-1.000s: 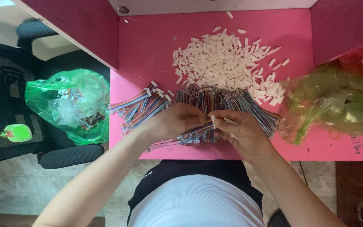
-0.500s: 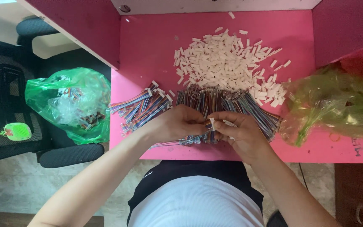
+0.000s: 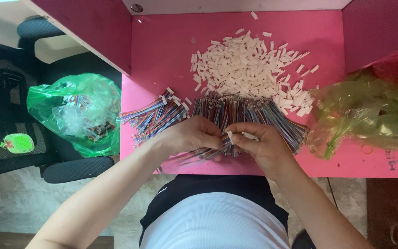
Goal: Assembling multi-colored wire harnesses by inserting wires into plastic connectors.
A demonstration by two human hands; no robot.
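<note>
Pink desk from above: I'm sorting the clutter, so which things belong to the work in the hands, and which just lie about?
In use:
left hand
right hand
white connector pinched between them
coloured wires
heap of white connectors

Lying about:
green bag on black chair
green keyring tag
yellowish bag

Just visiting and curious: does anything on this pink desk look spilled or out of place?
A few white connector pieces lie strayed from the main white pile, near the desk's back edge. Otherwise nothing stands out; both hands work at the wire bundles.
</note>
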